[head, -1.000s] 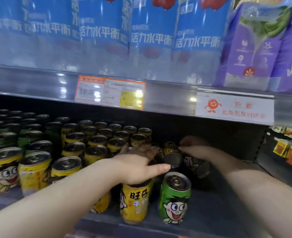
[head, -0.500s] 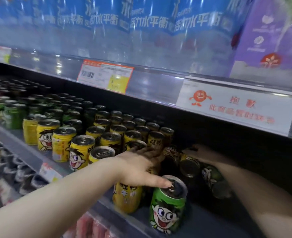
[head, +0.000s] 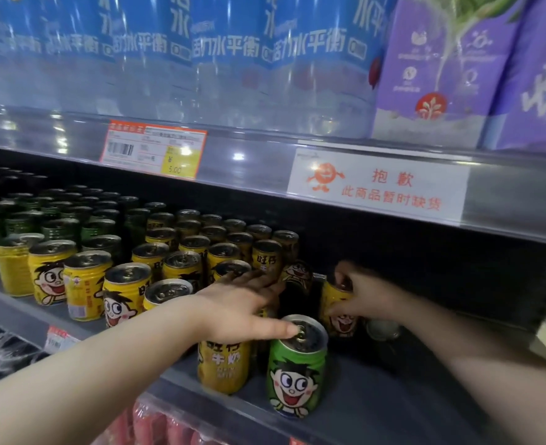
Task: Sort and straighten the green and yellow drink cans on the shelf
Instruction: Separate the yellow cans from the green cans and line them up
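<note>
Yellow cans (head: 127,293) stand in rows on the shelf (head: 377,409), with green cans (head: 56,226) behind them at the left. My left hand (head: 242,313) lies over the top of the front yellow can (head: 223,367), its thumb touching the lid of a lone green can (head: 297,377) at the shelf's front. Further back, my right hand (head: 368,293) grips a yellow can (head: 339,322) from its top; that can stands nearly upright. Another can (head: 297,274) leans tilted between my hands. A can (head: 382,329) lies on its side behind the right hand.
The upper shelf's edge (head: 265,162) hangs low over the cans, carrying an orange price tag (head: 152,149) and a white out-of-stock sign (head: 377,187). Blue-labelled bottles (head: 226,59) and purple packs (head: 441,65) stand above. The dark shelf to the right holds no cans.
My right hand has turned the yellow can from lying to nearly upright. My left hand stays on the front yellow can. The view has swung left and closer.
</note>
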The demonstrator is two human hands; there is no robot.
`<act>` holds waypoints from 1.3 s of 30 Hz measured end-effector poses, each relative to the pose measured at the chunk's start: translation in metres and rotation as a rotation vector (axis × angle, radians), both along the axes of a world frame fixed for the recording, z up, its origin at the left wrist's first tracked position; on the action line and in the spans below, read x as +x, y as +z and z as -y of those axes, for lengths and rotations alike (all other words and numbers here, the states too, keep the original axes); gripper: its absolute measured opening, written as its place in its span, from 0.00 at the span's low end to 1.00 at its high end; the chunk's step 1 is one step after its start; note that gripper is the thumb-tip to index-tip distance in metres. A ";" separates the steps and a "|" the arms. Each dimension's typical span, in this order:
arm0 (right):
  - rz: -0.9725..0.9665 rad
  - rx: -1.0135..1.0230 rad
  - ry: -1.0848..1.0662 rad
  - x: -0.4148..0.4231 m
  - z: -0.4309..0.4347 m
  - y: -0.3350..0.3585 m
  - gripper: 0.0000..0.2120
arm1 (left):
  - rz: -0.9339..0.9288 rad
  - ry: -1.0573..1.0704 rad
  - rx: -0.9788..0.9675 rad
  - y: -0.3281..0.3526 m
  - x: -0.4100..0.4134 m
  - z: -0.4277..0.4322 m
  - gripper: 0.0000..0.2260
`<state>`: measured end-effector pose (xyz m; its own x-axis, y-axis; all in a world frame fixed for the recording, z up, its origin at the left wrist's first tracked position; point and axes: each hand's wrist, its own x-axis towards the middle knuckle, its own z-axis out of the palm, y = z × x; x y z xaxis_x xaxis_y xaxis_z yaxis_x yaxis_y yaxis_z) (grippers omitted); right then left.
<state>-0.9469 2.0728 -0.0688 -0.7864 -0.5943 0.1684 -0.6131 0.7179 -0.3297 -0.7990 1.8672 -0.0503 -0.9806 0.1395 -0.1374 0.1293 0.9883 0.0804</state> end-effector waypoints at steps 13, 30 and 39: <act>0.425 0.324 0.208 0.058 -0.032 0.044 0.34 | -0.010 -0.018 0.012 -0.001 -0.004 0.004 0.38; 0.389 -0.052 -0.095 -0.015 0.077 0.009 0.29 | -0.026 -0.037 -0.006 -0.002 -0.006 0.004 0.37; 0.263 -0.022 0.025 -0.015 0.067 0.020 0.31 | -0.017 -0.016 -0.004 -0.001 -0.004 0.003 0.36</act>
<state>-0.9621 2.0054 -0.0487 -0.7900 -0.6126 -0.0269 -0.5216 0.6945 -0.4956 -0.8034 1.8646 -0.0514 -0.9806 0.1542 -0.1210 0.1460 0.9865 0.0741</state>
